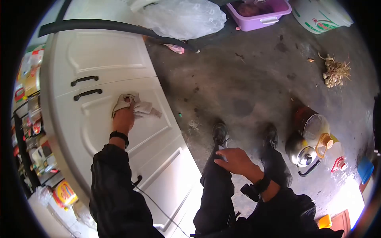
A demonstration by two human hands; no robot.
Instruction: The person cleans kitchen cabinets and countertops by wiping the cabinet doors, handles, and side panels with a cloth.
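Observation:
My left hand (124,117) presses a pale, crumpled cloth (143,108) flat against a white cabinet door (95,115). Its fingers are bunched into the cloth and partly covered by it. Part of the cloth trails off to the right over the door's raised panel. Black handles (88,94) sit on the doors, to the left of the cloth. Over my leg, my right hand (239,160) is closed with a small greyish object (223,154) showing at the fingertips; its kind is unclear.
A steel kettle (299,152) and large plastic bottles (315,127) stand on the concrete floor at right. A garlic bunch (335,72), a purple basin (260,22), a white bucket (317,16) and a clear plastic bag (186,20) lie further off. A thin cable (160,209) crosses the lower cabinet.

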